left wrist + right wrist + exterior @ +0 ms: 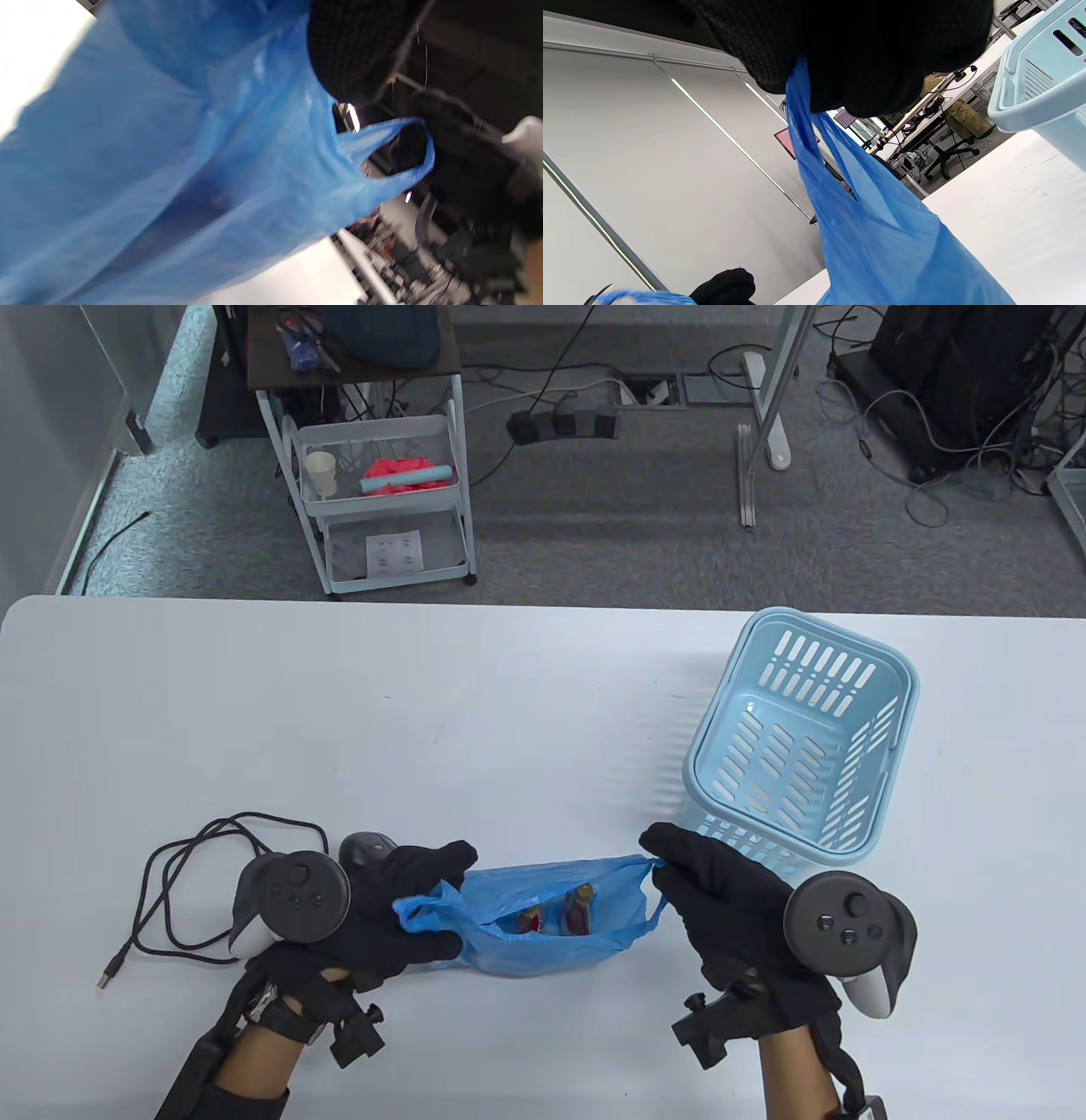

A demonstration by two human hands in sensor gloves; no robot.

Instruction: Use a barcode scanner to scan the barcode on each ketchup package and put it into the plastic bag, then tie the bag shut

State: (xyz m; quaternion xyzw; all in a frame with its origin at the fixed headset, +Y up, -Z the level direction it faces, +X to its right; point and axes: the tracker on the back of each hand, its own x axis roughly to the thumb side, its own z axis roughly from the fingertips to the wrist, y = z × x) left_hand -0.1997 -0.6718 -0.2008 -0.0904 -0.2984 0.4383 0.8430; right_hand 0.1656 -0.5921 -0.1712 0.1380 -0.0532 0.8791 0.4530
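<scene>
White counter [424,712], grey carpet beyond. Item: blue plastic bag [543,929] at 6 o'clock, two ketchup packages [556,912] inside. Left hand [382,912] grips its 9 o'clock handle; right hand [721,899] pinches the 3 o'clock handle. Barcode scanner [365,848] idle behind the left hand; light-blue basket [802,738] at 3 o'clock. Step judged: tying. Next: cross handles, knot.

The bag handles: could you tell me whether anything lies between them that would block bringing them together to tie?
Nothing visible does. The left hand holds one handle and the right hand pinches the other of the blue bag; between them is only the bag's open mouth, with the ketchup packages lying low inside.
</scene>
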